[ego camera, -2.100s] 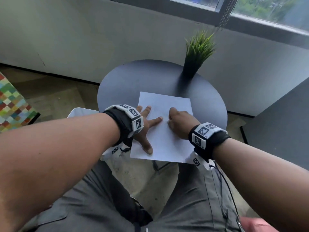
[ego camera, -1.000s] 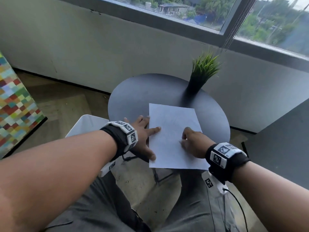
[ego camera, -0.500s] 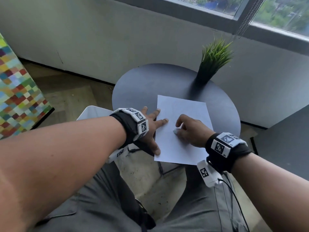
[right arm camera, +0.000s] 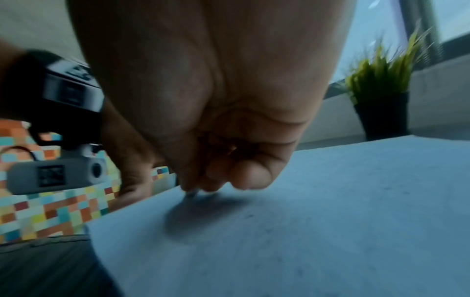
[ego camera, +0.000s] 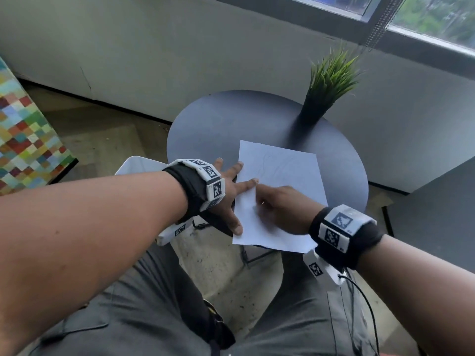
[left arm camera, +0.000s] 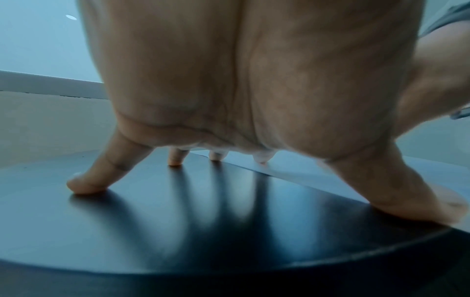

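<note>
A white sheet of paper [ego camera: 288,170] with faint lines lies on the near side of a round dark table [ego camera: 218,124], its near edge overhanging the rim. My left hand [ego camera: 228,196] is spread flat at the sheet's left edge. The thumb and index tip touch the paper [left arm camera: 318,176], while the other fingers rest on the table [left arm camera: 178,221]. My right hand [ego camera: 280,206] is curled on the sheet next to the left index finger. In the right wrist view its fingers [right arm camera: 223,176] pinch a small grey-tipped thing against the paper [right arm camera: 330,201]; I cannot tell what it is.
A green plant in a black pot [ego camera: 329,80] stands at the table's far right edge. A white object [ego camera: 133,165] sits left of the table, and a multicoloured checkered piece [ego camera: 23,140] is further left. A dark surface [ego camera: 437,214] lies to the right. Wall and window are behind.
My right hand has slid left across the paper until it is close to the left index finger. The left hand stays spread at the sheet's left edge.
</note>
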The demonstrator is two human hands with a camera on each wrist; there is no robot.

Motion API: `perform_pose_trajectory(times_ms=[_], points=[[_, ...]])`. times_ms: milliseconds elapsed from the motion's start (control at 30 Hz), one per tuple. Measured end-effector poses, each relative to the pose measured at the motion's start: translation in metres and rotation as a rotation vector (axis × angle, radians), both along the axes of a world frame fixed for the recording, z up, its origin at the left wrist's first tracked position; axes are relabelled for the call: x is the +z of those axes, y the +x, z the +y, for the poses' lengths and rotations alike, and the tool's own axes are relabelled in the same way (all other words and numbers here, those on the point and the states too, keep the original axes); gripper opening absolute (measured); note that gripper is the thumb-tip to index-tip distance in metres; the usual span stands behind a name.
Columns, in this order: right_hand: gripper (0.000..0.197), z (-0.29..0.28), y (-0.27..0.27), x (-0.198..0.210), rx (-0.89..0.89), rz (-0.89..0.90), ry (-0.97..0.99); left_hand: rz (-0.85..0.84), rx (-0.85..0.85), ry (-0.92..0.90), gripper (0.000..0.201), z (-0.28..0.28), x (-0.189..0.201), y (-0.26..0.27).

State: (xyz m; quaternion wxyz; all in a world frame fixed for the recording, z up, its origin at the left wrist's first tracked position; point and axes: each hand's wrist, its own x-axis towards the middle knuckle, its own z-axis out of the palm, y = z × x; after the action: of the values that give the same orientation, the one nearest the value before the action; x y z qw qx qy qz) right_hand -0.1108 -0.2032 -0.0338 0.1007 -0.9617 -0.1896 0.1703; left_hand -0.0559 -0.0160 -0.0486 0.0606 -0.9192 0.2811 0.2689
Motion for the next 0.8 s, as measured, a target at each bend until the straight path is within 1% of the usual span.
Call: perform_pose_trajectory(times_ms=[33,67,100,133,200,233,300,333,367,400,433,500,533,567,600,667,700,733,800], points=[[0.012,0.004,-0.006,0.001,0.084,0.06,0.011,0.008,0.0,0.002,0.128,0.0,0.001,0.0],[0.011,0.003,-0.006,0.004,0.097,0.095,0.023,0.015,0.001,0.008,0.128,-0.001,0.002,-0.001],[0.01,-0.001,-0.001,0.005,0.047,0.082,0.033,0.021,0.003,0.012,0.128,-0.002,0.003,-0.001],[0.011,-0.008,0.006,0.004,-0.047,0.044,0.032,0.023,0.006,0.011,0.128,-0.003,0.004,-0.001],[0.012,-0.02,0.016,0.001,-0.198,-0.092,0.006,0.023,0.009,0.011,0.129,-0.003,0.006,-0.001],[0.012,-0.02,0.014,0.0,-0.191,-0.115,-0.017,0.024,0.008,0.015,0.129,-0.003,0.006,-0.002],[0.01,-0.01,0.004,0.003,-0.02,-0.034,-0.048,0.026,0.004,0.027,0.128,-0.002,0.007,-0.002],[0.01,-0.005,-0.002,0.005,0.082,0.043,-0.054,0.026,-0.001,0.033,0.128,-0.003,0.007,-0.002],[0.012,-0.003,-0.005,0.008,0.139,0.108,-0.049,0.024,-0.005,0.036,0.128,-0.003,0.007,-0.001],[0.014,-0.005,-0.003,0.01,0.128,0.124,-0.039,0.022,-0.006,0.037,0.129,-0.004,0.007,-0.001],[0.014,-0.01,0.003,0.01,0.059,0.094,-0.027,0.02,-0.007,0.036,0.13,-0.004,0.006,0.0],[0.012,-0.022,0.015,0.006,-0.128,-0.045,-0.016,0.011,-0.007,0.031,0.132,-0.004,0.004,0.001],[0.012,-0.026,0.016,0.003,-0.166,-0.092,-0.026,0.009,-0.008,0.031,0.133,-0.004,0.003,0.001],[0.012,-0.025,0.014,0.002,-0.129,-0.091,-0.039,0.011,-0.008,0.033,0.133,-0.003,0.003,0.001],[0.01,-0.021,0.011,0.002,-0.038,-0.046,-0.052,0.017,-0.006,0.036,0.134,-0.002,0.003,0.001],[0.008,-0.01,0.0,0.005,0.164,0.1,-0.068,0.027,-0.005,0.044,0.134,-0.002,0.004,0.001],[0.009,-0.009,-0.001,0.006,0.198,0.146,-0.067,0.027,-0.008,0.048,0.134,-0.003,0.004,0.002],[0.01,-0.011,0.003,0.006,0.16,0.136,-0.065,0.026,-0.01,0.047,0.134,-0.004,0.004,0.003],[0.008,-0.02,0.018,0.005,-0.068,0.015,-0.042,0.021,-0.011,0.032,0.134,-0.005,0.003,0.003]])
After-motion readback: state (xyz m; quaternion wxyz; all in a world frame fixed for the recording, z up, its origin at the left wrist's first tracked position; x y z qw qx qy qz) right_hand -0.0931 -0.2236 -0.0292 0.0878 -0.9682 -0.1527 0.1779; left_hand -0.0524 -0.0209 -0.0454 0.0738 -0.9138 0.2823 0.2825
